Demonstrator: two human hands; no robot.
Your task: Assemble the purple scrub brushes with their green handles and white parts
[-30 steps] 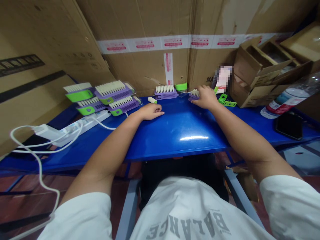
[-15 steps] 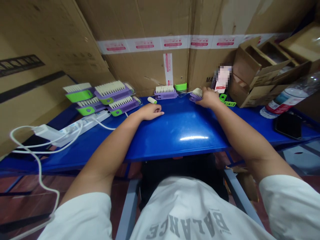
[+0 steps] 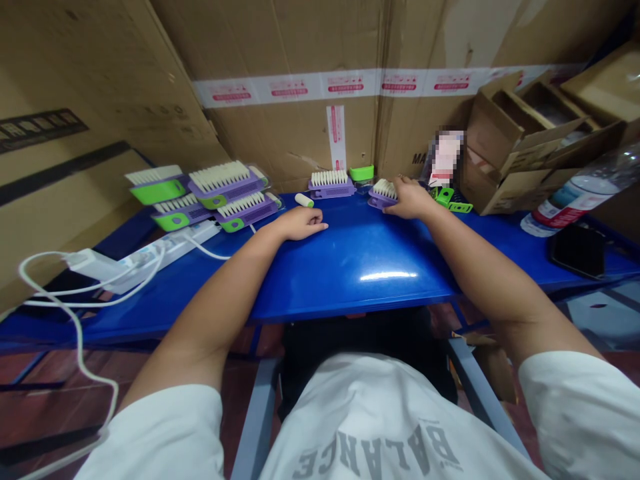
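Note:
My right hand (image 3: 411, 199) grips the end of a purple brush (image 3: 384, 193) with pale bristles facing up. Its fingers hide that end of the brush. Loosely curled, my left hand (image 3: 303, 224) rests on the blue table with its thumb out and nothing visible in it. Just behind it lies a small white cylinder with a green end (image 3: 304, 200). Another purple brush (image 3: 332, 185) sits bristles up at the back, beside a bright green piece (image 3: 362, 173). Green plastic parts (image 3: 453, 201) lie to the right of my right hand.
Several purple and green brushes (image 3: 223, 185) are stacked at the left, behind a white power strip (image 3: 165, 253) with cables. Cardboard boxes (image 3: 520, 143), a water bottle (image 3: 567, 203) and a black phone (image 3: 577, 251) are at the right. Tall cardboard (image 3: 295, 40) stands along the back.
My right hand has moved slightly left, bringing the purple brush along, and more of the green parts shows behind it. My left hand has stayed still.

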